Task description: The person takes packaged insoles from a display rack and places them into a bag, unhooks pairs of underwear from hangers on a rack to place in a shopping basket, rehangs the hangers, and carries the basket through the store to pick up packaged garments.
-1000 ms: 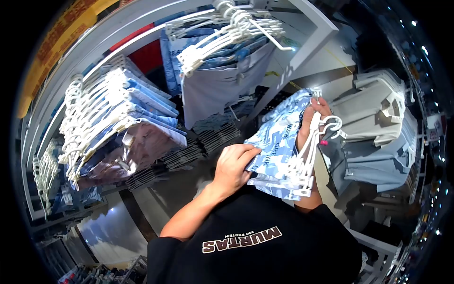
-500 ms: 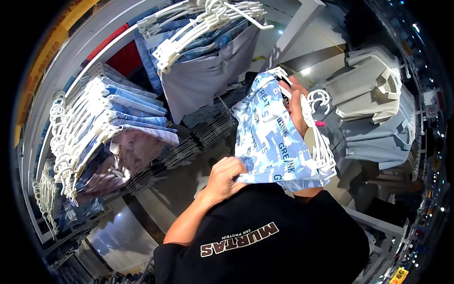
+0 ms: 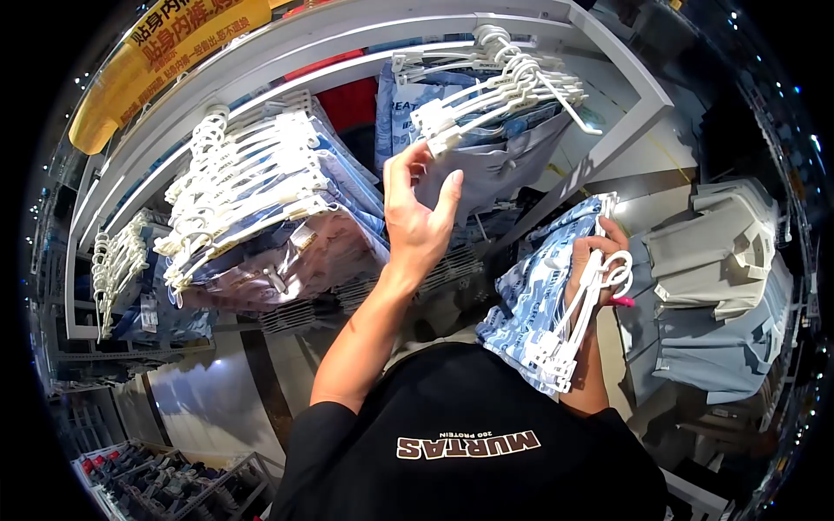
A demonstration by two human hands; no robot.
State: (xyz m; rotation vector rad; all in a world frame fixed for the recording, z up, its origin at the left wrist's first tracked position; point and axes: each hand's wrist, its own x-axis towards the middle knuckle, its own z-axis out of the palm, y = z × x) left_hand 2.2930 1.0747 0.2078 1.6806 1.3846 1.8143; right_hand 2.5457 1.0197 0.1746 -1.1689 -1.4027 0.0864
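My right hand point(image 3: 595, 260) is closed round a bunch of white clip hangers point(image 3: 569, 326), held to the right in front of my chest. Blue printed boxer shorts point(image 3: 534, 282) hang from these hangers, folded together and facing left. My left hand point(image 3: 419, 213) is raised with thumb and fingers apart. Its fingertips are at the clip end of a hanger on the rack, and I cannot tell whether they touch it. Below that hanger hang pale grey-lilac shorts point(image 3: 512, 161), with several white hangers point(image 3: 512, 87) bunched above them.
A white rack frame point(image 3: 621, 65) runs across the top. Several shorts on white hangers point(image 3: 252, 187) fill its left part. An orange sign point(image 3: 178, 56) is at the upper left. Light shirts point(image 3: 708, 252) hang on the right. A bin of dark goods point(image 3: 165, 486) is at lower left.
My left hand has let go of the blue boxer shorts and moved up to the rack. My right hand has lowered and turned the bunch to the right. The view has shifted, showing more rack.
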